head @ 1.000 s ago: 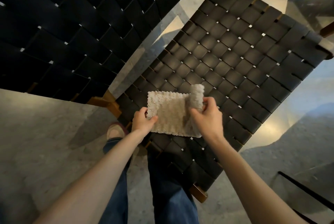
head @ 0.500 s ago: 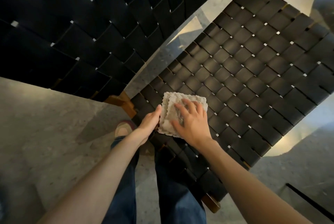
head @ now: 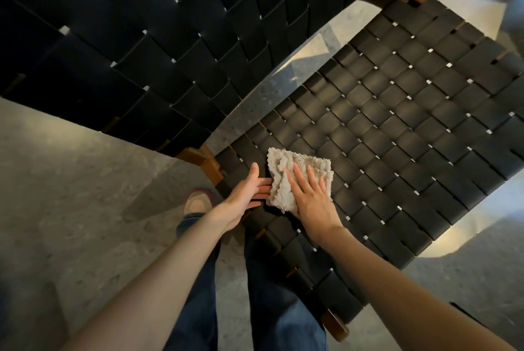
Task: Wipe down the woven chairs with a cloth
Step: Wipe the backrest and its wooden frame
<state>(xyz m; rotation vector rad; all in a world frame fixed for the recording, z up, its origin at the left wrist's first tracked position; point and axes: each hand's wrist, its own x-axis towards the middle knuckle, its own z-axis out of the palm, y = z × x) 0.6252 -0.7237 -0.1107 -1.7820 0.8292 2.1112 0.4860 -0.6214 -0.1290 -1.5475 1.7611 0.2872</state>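
Our right hand (head: 312, 200) flat, pressing beige cloth (head: 283, 165) onto woven chair seat (head: 397, 112), left hand (head: 243, 192) straight-fingered, touching its edge.

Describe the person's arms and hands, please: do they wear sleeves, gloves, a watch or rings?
The left forearm and the right forearm are bare, with no sleeve in view. The left hand and the right hand wear no gloves, and no watch, bracelet or ring shows on them. Below the arms, dark blue trousers are worn.
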